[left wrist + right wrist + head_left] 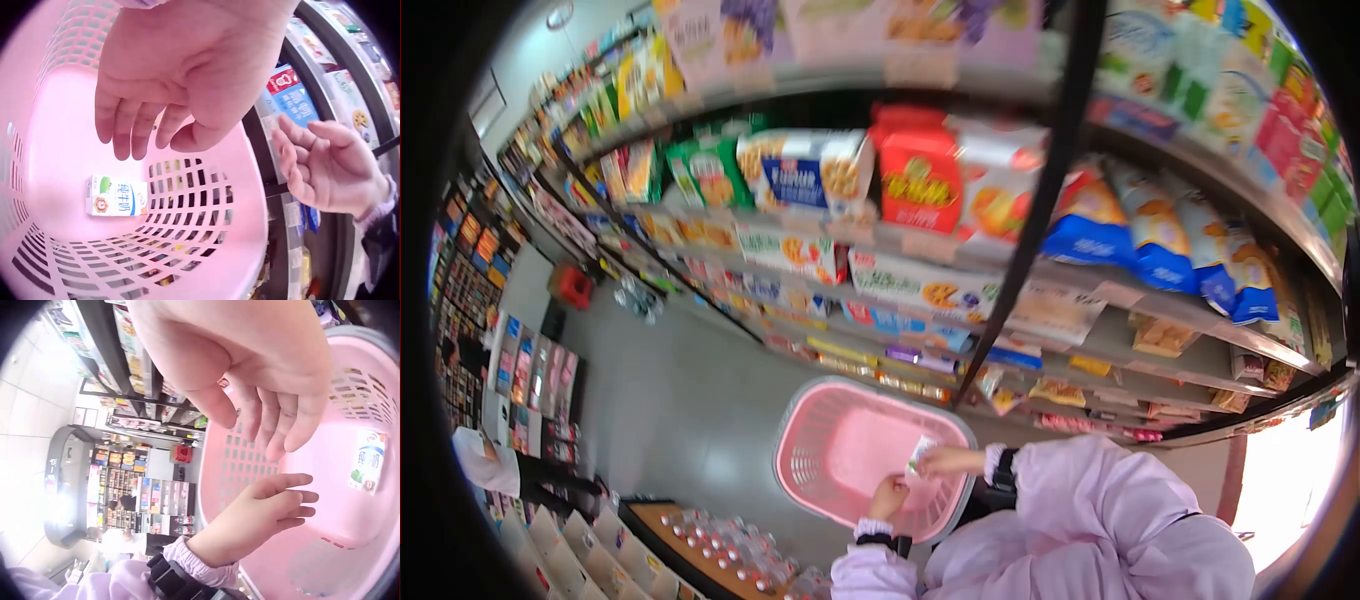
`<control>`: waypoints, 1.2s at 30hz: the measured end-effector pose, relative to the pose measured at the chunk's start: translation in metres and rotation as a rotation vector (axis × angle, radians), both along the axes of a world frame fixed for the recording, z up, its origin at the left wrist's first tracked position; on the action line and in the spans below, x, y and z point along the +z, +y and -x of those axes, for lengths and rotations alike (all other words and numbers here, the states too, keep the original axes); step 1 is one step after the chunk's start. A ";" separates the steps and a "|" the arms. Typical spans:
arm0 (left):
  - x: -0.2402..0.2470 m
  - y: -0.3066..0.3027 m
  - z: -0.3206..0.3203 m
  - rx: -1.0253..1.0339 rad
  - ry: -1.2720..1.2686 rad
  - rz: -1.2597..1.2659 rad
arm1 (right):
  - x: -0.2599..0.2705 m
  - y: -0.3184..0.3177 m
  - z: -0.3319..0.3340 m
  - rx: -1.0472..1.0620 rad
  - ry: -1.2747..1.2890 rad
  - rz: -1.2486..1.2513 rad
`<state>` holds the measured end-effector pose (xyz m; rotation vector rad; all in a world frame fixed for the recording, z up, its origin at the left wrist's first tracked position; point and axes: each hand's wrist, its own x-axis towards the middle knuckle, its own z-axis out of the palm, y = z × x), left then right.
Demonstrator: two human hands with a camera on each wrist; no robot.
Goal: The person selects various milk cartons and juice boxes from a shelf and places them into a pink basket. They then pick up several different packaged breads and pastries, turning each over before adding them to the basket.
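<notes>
A pink plastic shopping basket with slotted sides and a grey rim stands on the floor in front of the person. Inside, a small white milk carton with blue lettering and a green patch lies on the bottom, near one wall. My left hand hovers over the basket with relaxed fingers, holding nothing. Opposite it, my right hand also hangs over the basket, its fingers loosely bent and apart from the carton. In the head view the right hand overlaps part of the carton.
Shelves of packaged snacks rise beyond the basket, with a red bag and blue-and-white bags on them. A low display of small bottles stands at the lower left. Another person is at the far left, on the grey floor.
</notes>
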<state>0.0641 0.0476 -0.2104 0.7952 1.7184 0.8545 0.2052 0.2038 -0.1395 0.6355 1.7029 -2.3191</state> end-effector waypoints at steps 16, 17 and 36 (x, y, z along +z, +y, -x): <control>0.305 0.159 -0.137 -0.290 0.469 -0.758 | 0.346 0.068 -0.201 -0.182 0.505 -0.936; 0.332 0.172 -0.144 -0.303 0.485 -0.855 | 0.368 0.075 -0.206 -0.262 0.567 -1.034; 0.545 0.335 -0.201 -0.199 0.474 -1.290 | 0.517 0.181 -0.209 -0.909 0.258 -2.609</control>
